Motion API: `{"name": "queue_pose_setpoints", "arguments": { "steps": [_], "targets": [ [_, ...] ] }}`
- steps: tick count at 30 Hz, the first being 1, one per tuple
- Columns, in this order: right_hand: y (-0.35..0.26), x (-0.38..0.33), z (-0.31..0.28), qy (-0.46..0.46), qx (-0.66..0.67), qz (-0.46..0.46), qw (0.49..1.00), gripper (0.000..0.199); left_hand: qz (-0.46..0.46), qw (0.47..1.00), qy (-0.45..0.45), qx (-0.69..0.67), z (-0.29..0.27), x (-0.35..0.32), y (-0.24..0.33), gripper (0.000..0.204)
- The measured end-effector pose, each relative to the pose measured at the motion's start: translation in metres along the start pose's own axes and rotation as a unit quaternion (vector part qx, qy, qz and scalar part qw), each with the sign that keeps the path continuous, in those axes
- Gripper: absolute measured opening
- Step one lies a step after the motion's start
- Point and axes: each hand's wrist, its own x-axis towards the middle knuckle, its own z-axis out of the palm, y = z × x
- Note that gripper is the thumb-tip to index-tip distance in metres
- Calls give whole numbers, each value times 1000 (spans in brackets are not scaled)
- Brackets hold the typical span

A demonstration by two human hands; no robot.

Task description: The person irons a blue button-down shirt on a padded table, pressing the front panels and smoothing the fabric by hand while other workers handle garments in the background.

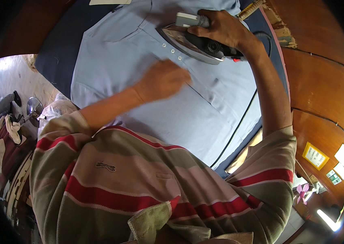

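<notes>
A light blue shirt (pixel 111 71) is spread over a dark ironing surface, with small white buttons (pixel 173 51) along its front opening. My right hand (pixel 222 30) is closed around the handle of an iron (pixel 196 46) at the upper right. The iron lies on the shirt just right of the buttons, its pointed tip toward the upper left. Left of the iron and below the buttons is my left hand (pixel 162 80), over the shirt's middle. It is blurred and its fingers look curled closed; whether cloth is between them is hidden.
A black cord (pixel 239 124) crosses the shirt's right side. Dark cloth (pixel 56 67) covers the board at the left. A wooden panel (pixel 320 87) stands at the right. Clothes and a plastic bag (pixel 58 109) lie at the lower left, beside a round metallic object (pixel 34 106).
</notes>
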Motion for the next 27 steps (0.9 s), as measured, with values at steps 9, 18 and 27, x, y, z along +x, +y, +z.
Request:
{"name": "queue_pose_setpoints", "arguments": {
  "steps": [9,18,27],
  "targets": [
    [4,-82,35,20,55,161,985,50,-118,911,-233,320,-25,30,-122,45],
    [5,-133,45,15,91,219,971,48,-117,893,-240,362,-23,13,-148,49],
    [0,-66,37,79,77,152,982,49,-125,902,-235,340,-24,12,-151,51]
  ]
}}
